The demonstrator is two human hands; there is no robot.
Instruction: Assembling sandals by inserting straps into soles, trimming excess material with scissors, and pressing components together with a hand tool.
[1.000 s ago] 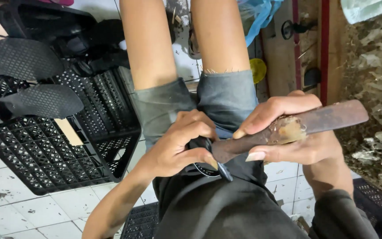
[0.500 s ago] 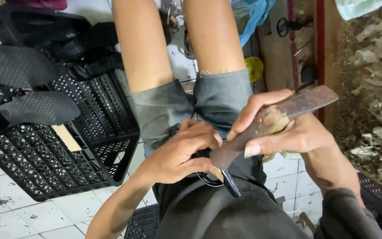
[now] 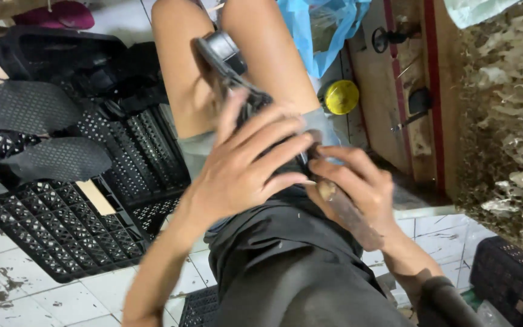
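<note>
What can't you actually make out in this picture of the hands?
- Head view: the rusty blade is partly hidden by the right hand.
- The dark tool runs under the left hand; the grip is unseen.
- The crate is cut off by the frame edge.

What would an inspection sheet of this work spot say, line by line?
Surface: white tiled floor, stained and gritty; the work is done over the person's lap.
Job's things: a rusty flat bar in the right hand; a dark tool lies along the thigh, its grey round end up.
Clutter: black crates, two black soles, yellow lid, blue bag.
Fingers: left hand spread open over the dark tool; right closed round the bar.
Cables: nothing seen.
Surroundings: wooden panel with red strips, flaking wall.
</note>
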